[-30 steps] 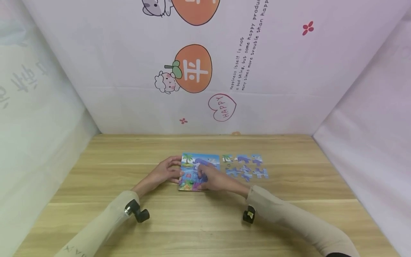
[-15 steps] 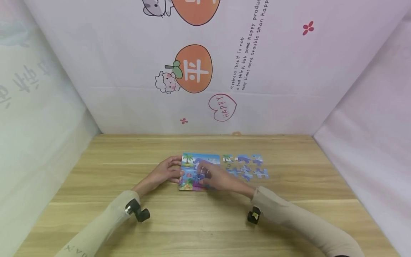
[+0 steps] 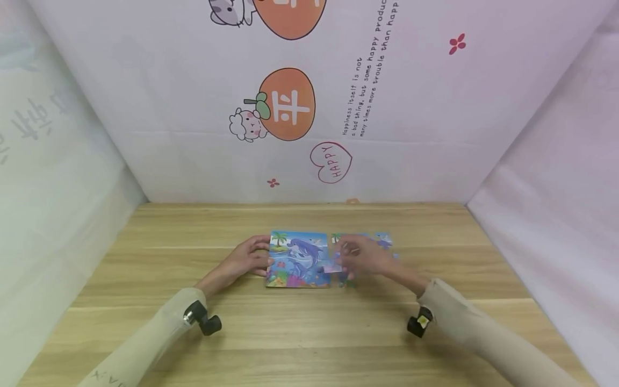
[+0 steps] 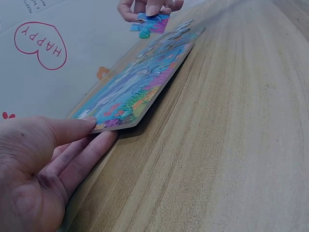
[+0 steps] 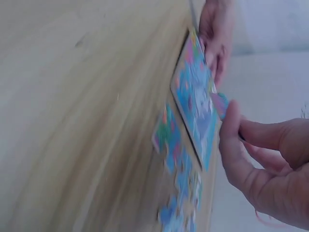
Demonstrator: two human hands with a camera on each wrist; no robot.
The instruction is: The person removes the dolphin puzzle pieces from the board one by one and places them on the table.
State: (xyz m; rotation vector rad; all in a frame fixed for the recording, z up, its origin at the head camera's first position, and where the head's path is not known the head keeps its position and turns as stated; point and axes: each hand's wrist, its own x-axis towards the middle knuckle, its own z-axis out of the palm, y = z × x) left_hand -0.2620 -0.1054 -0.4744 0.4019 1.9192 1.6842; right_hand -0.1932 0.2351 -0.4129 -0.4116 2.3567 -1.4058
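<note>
- The person's left hand (image 3: 246,262) reaches forward over the wooden table (image 3: 145,333), its forearm in a pale sleeve (image 3: 145,344) coming in from the near left. Its fingers lie nearly straight and close together, tips against the left edge of the puzzle board (image 3: 297,259).
- The right hand (image 3: 365,257) is stretched out from the near right and hovers just past the board's right edge, above the loose pieces (image 3: 387,242) spread on the table beside the board.
- The right hand's thumb and fingertips are pinched on one puzzle piece (image 3: 332,267), held just off the board's right edge and lifted off the table.
- From the head view the board shows a dolphin picture, lying flat near the middle of the table, with both hands flanking it.
- The left wrist view adds what the head view cannot: the board's near corner sits slightly raised on the left fingers (image 4: 91,147), with the thumb on top of the edge. Far off, the right hand holds the blue piece (image 4: 150,24) above the board's far end.
- The right wrist view is blurred; it shows the thumb (image 5: 231,140) pressed toward the curled fingers, with the piece only partly visible between them, and more loose pieces below the board on the table.
- A black wrist camera mount (image 3: 205,324) sits under each forearm.
</note>
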